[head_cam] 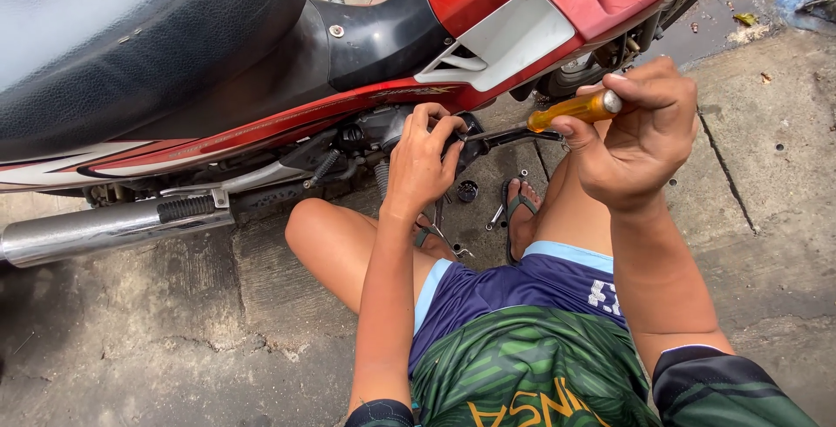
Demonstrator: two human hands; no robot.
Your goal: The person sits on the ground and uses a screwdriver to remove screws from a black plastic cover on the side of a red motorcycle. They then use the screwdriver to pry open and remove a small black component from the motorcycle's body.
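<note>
A red and black motorcycle (540, 9) stands in front of me on the concrete. My right hand (640, 135) is closed around the amber handle of a screwdriver (575, 109), whose dark shaft points left toward the engine. My left hand (424, 157) rests on a black part at the engine side (370, 131), fingers curled over the spot where the screwdriver tip ends. The tip itself is hidden behind those fingers.
A chrome exhaust pipe (96, 231) runs along the left. A small black cap (468, 190) and some loose metal pieces (495, 216) lie on the concrete by my sandalled foot (522, 214). My bent knees sit close under the bike.
</note>
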